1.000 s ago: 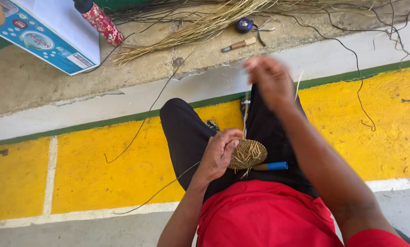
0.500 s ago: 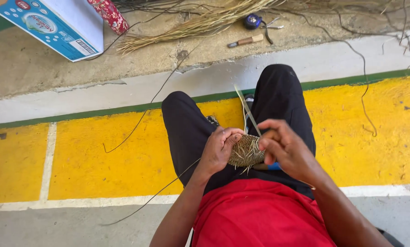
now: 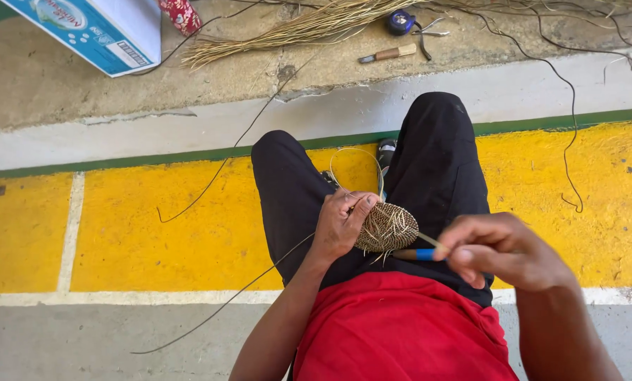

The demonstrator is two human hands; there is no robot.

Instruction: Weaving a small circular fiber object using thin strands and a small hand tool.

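I sit with black-trousered knees apart, wearing a red shirt. My left hand [image 3: 340, 224] grips a small round woven straw disc [image 3: 388, 227] over my lap, thumb pressed on its edge. My right hand [image 3: 503, 248] is to the right of the disc, fingers pinched on a thin pale straw strand [image 3: 431, 241] that runs back to the disc. A thin loop of that strand [image 3: 354, 159] arcs above the disc between my knees. A blue-handled tool [image 3: 413, 254] lies just under the disc, by my right hand.
A bundle of dry straw [image 3: 309, 25] lies on the concrete ahead, with a wooden-handled knife [image 3: 388, 53], a tape measure [image 3: 400, 22] and scissors [image 3: 429, 32] nearby. A blue and white cardboard box [image 3: 93, 28] stands at top left. Loose dark strands trail over the yellow painted floor [image 3: 139, 226].
My right hand went from raised high ahead, down to the disc, then out to the right, pulling the strand through. The left hand kept holding the disc.
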